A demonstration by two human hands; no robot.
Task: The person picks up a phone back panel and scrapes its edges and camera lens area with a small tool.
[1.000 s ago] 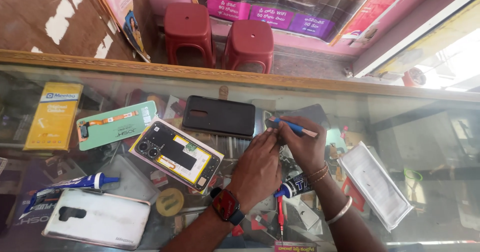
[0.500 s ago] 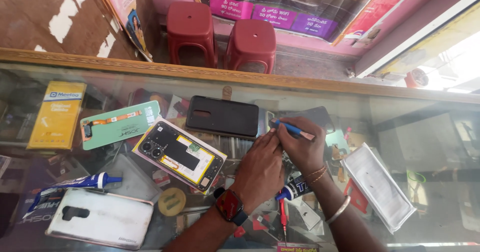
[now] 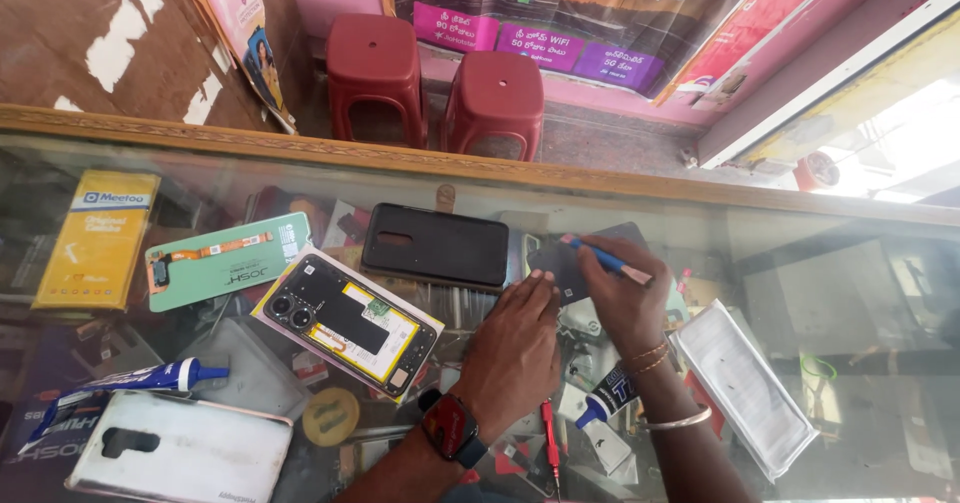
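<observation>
A blue tool (image 3: 607, 260) is clamped in the right hand (image 3: 622, 298); a dark panel (image 3: 560, 263) is pinned on the counter (image 3: 820, 263) by left hand (image 3: 515, 348) fingertips.

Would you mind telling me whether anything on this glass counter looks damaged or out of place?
The phone left of the left hand lies askew with its back off, battery and camera parts exposed. The right hand works a blue-handled tool on a dark panel. Nothing looks spilled.

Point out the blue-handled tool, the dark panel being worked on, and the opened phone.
blue-handled tool (image 3: 605, 259), head view, on its handle.
dark panel (image 3: 560, 268), head view, on its centre.
opened phone (image 3: 345, 320), head view, on its black middle.
</observation>
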